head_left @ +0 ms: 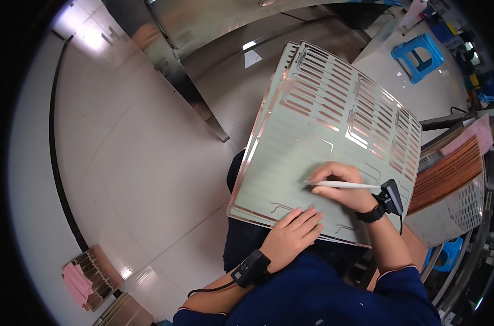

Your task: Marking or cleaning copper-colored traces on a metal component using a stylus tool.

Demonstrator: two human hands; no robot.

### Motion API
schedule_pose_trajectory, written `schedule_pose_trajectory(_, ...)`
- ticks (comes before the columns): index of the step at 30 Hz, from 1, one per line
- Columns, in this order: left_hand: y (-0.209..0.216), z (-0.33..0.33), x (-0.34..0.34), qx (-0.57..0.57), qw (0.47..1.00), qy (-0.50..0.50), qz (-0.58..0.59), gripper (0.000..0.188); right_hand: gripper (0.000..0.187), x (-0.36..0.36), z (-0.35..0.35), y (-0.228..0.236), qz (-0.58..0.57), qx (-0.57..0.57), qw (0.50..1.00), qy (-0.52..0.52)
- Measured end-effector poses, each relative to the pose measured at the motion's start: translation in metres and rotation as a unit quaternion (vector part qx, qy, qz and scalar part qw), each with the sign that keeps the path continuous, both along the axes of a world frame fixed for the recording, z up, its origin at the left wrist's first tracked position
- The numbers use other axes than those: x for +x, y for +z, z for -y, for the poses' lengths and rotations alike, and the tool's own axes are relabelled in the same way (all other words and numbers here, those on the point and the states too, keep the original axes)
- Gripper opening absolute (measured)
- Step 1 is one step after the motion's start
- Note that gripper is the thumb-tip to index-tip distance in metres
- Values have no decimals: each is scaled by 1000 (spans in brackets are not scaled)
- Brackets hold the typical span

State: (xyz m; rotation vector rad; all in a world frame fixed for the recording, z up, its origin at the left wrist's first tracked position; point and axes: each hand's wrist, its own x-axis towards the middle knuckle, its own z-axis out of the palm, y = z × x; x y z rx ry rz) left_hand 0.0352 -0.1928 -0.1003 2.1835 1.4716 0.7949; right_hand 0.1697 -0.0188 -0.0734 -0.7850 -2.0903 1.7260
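On my lap lies a large pale green panel (279, 157) with copper-coloured edges and rows of shiny copper strips and slots across its far half. At least one similar panel sits beneath it, its edge showing along the left side. My right hand (342, 185) is closed in a pinch around a white pen-shaped tool (355, 185). The tool's thin tip points left, close to the middle of the panel's plain area; whether it touches cannot be made out. My left hand (297, 234) lies flat on the panel's near edge, fingers stretched out, beside a thin bent copper trace.
A metal cabinet or machine (219, 27) with a leg stands beyond the panel. To the right, a rack holds a stack of copper-edged sheets (448, 176) with a pink cloth (472, 136). A blue stool (419, 57) stands far right. Another rack (97, 274) leans at lower left.
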Motion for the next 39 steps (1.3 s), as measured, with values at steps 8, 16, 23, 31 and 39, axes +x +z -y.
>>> schedule_pose_trajectory(8,-2,0,1,1,1000,0,29,40,12,-32,18,-11,4,119,993,-9)
schedule_pose_trajectory(16,-9,0,2,15,999,5,50,37,15,-29,21,-10,-40,254,965,47)
schedule_pose_trajectory(23,-5,-1,1,27,998,14,56,33,17,-32,23,-11,-47,345,936,59)
schedule_pose_trajectory(31,-8,0,2,15,998,13,63,33,16,-29,25,-8,-36,322,944,60)
schedule_pose_trajectory(39,-9,1,-2,18,998,17,53,33,16,-34,26,-12,-40,335,940,50)
